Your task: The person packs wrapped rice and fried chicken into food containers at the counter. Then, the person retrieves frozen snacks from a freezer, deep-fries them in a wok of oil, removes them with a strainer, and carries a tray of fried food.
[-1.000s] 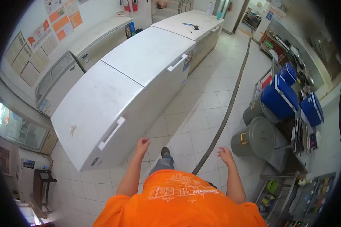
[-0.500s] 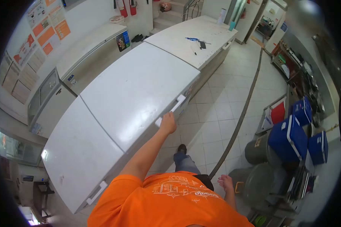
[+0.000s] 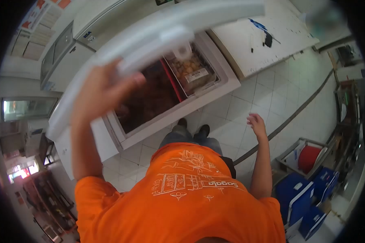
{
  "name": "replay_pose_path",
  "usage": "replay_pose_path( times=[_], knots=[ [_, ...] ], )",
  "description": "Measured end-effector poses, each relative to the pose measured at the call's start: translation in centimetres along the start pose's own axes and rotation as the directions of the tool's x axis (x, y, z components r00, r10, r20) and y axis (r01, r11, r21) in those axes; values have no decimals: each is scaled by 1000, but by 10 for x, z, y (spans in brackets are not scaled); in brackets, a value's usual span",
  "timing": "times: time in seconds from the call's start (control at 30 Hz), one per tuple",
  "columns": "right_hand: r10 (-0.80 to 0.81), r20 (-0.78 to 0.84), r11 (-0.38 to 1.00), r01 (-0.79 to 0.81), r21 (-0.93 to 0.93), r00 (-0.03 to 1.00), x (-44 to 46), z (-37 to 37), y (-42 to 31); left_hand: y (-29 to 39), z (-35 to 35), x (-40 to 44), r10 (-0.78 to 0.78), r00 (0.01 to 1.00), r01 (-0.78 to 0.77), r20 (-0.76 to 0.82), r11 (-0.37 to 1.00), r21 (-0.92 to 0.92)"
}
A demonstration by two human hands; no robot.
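L grip [image 3: 100,89] is at the raised lid [image 3: 162,29], too blurred to tell if it's closed on it; R grip [image 3: 256,124], well off to its right, is empty, loosely part-open. Open freezer [image 3: 228,79] is below/right of L grip, w/ basket [image 3: 196,76] inside, farther right. Risk: if L grip slips, lid could drop on it, esp. w/ no R support.
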State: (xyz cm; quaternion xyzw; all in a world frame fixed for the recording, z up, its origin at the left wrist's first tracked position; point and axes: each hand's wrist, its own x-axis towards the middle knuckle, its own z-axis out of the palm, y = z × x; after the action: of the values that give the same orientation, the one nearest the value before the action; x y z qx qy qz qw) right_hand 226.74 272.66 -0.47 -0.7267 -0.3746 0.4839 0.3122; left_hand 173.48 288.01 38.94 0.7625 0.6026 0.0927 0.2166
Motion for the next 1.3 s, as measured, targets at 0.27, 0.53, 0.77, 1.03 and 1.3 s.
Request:
replay_pose_path(
  times=[0.27, 0.53, 0.77, 1.03, 1.3],
  knots=[
    [-366, 492, 360, 607, -708, 790, 163, 168, -153, -79, -139, 141, 8, 952, 26, -305, 994, 108],
    [-33, 754, 54, 754, -655, 657, 226, 228, -144, -160, -165, 205, -40, 973, 78, -226, 984, 163],
    [-468, 724, 189, 858, -478, 506, 220, 226, -164, -193, -171, 222, -59, 979, 93, -194, 981, 173],
    [-625, 510, 239, 766, -597, 591, 211, 240, -171, -211, -167, 220, -68, 980, 97, -185, 984, 153],
    [-575, 479, 135, 655, -744, 663, 240, 281, -184, -216, -166, 213, -64, 978, 96, -200, 983, 157]
  ],
)
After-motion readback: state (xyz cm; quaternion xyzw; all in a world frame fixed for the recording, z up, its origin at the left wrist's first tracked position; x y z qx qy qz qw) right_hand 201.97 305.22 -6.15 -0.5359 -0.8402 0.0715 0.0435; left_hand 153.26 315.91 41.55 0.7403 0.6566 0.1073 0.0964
